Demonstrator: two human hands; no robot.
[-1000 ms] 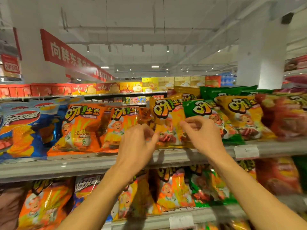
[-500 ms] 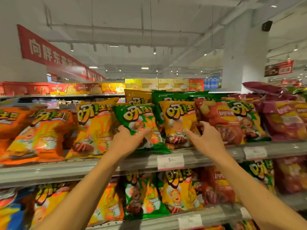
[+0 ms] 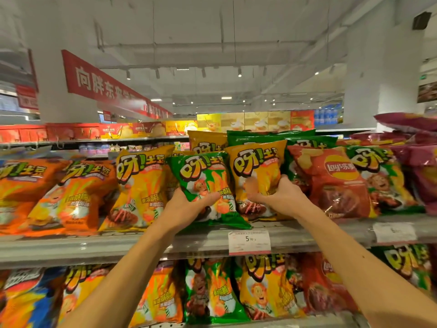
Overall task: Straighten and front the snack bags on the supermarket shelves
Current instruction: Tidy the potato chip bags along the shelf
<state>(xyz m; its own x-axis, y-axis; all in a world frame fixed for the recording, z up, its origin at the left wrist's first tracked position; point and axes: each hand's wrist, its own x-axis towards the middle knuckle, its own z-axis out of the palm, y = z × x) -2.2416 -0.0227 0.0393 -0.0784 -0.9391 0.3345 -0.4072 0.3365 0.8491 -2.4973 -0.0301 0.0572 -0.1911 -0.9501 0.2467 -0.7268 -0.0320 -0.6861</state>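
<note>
Since half a second ago both hands have closed on the bags they were reaching for: the left hand [image 3: 189, 208] now grips the lower part of the green bag [image 3: 204, 185], and the right hand [image 3: 275, 195] is clamped on the yellow bag [image 3: 257, 166] just beside it, both standing at the front of the upper shelf [image 3: 94, 247]. The green bag's bottom corner overhangs the shelf edge beside the price tag [image 3: 249, 241], so a careless tug could likely slide it off. Squeezing may also crush the contents or nudge the leaning red bag [image 3: 335, 183] to the right.
</note>
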